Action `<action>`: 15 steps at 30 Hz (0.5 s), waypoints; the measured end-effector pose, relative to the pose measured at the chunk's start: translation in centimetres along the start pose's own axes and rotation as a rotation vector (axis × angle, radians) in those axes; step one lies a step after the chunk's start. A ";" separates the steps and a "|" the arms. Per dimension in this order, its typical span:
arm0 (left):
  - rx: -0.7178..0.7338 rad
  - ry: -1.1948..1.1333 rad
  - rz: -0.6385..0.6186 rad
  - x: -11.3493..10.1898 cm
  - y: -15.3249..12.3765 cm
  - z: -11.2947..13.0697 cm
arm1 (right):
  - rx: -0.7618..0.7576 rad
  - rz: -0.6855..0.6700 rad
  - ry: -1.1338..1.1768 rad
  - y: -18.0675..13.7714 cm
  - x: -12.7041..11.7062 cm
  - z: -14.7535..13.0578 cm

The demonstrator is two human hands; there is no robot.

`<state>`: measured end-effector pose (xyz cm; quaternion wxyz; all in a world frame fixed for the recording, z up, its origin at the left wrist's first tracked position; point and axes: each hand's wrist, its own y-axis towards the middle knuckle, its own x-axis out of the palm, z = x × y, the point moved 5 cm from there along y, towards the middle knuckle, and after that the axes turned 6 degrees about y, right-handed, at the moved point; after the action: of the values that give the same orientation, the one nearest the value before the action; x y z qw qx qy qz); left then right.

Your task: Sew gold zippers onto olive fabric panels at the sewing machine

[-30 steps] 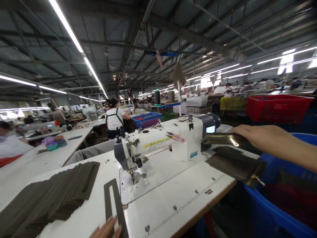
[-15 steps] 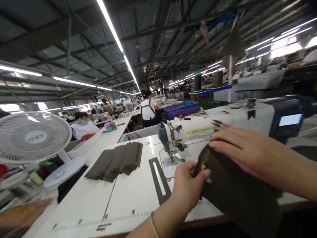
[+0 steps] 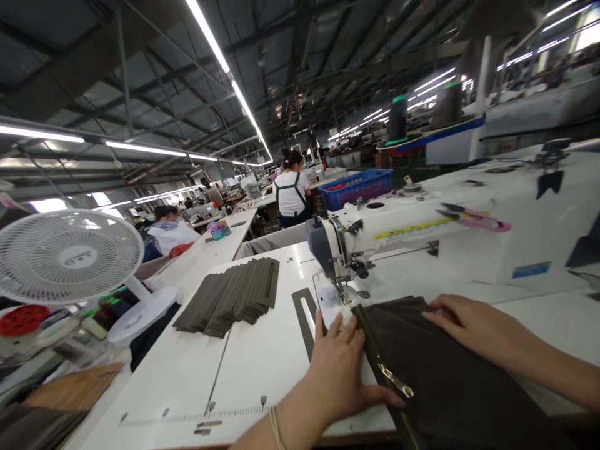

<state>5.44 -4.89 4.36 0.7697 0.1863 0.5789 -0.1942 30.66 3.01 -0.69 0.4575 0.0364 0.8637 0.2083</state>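
A dark olive fabric piece lies on the white machine table, its left edge running up close to the sewing machine's needle area. Along that edge is a zipper with a gold zipper pull. My left hand rests with fingers spread at the zipper edge, its thumb on the fabric beside the pull. On the fabric's upper right side, my right hand grips the cloth with curled fingers. A flat olive strip with a long slot lies left of the needle, partly behind my left hand.
A fanned stack of olive pieces lies left on the table. A white fan stands further left. Pink-handled scissors rest on the machine. Beyond are a blue crate and a seated person.
The fabric has come down flat onto the table near the needle. My left hand has released its pinch by the zipper pull and spread out. My right hand has moved lower.
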 end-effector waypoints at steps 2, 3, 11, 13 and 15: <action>0.034 0.014 -0.025 0.0 0.3 0.2 | 0.012 -0.055 0.046 1.0 0.2 -0.1; 0.051 0.018 -0.043 -0.1 0.4 0.3 | 0.011 -0.075 0.063 1.5 0.4 -0.1; 0.045 0.062 -0.119 -0.1 1.3 0.5 | -0.070 -0.170 0.137 4.2 1.1 -1.2; 0.036 0.075 -0.112 0.0 1.5 0.3 | -0.136 -0.155 0.150 4.6 0.5 -1.9; 0.037 0.073 -0.116 0.1 1.6 0.1 | -0.198 -0.107 0.133 4.8 -0.2 -2.6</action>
<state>6.39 -3.58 4.44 0.7321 0.1735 0.6126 -0.2423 28.12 6.46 2.62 0.4111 -0.0689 0.8680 0.2698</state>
